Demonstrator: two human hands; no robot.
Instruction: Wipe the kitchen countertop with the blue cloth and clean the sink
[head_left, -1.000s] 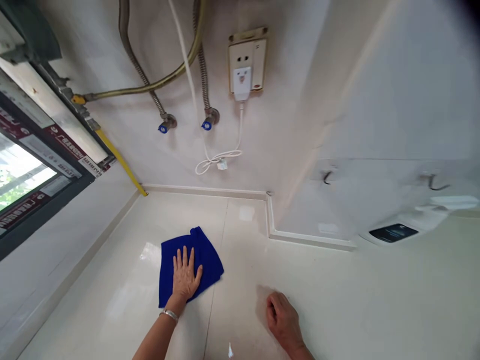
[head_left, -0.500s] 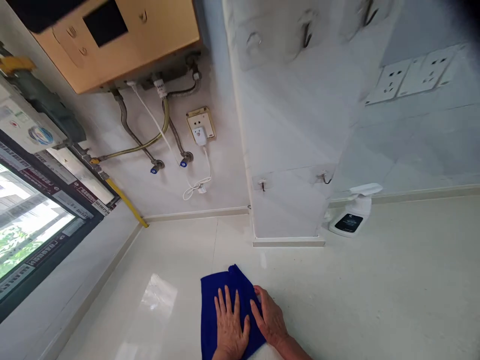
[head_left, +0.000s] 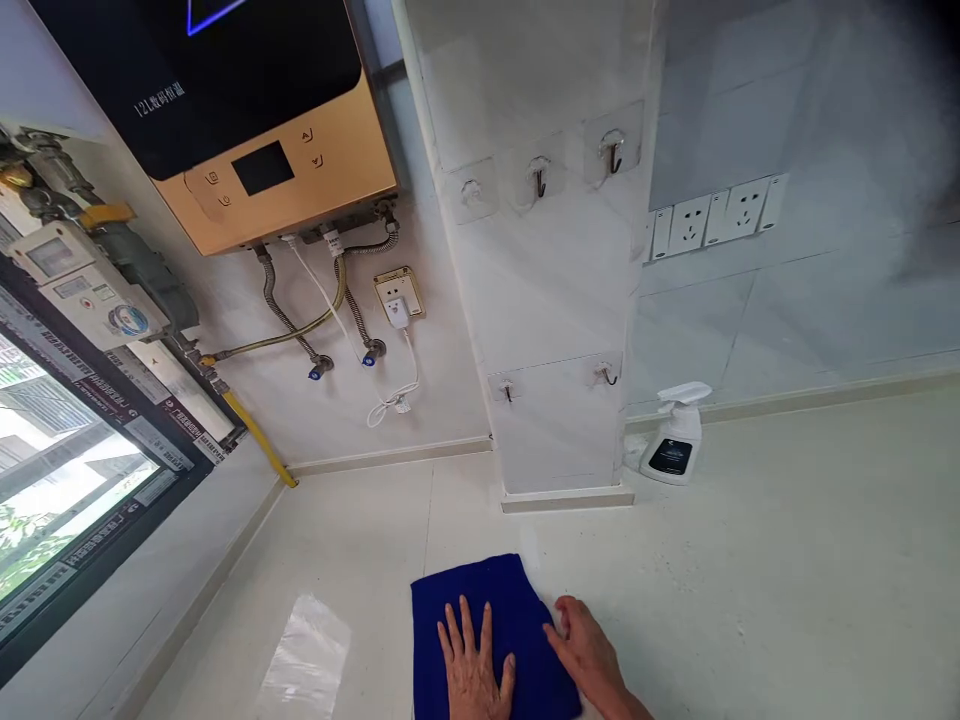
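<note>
A dark blue cloth lies spread on the pale, glossy counter, at the bottom middle of the view. My left hand rests flat on it with the fingers spread, holding nothing. Just beside the cloth's right edge is my right hand. Its fingers are bent but apart, with nothing seen between them. Whether its fingertips touch the cloth is hard to tell.
A white spray bottle stands by the wall, right of a tiled pillar with hooks. A water heater with hoses and a plugged-in cord hangs at upper left, near a gas meter and window.
The cloth's ruffled top edge now lies flatter. My right hand has come away from the cloth's right side, while my left stays flat on it. The view has shifted, showing more wall.
</note>
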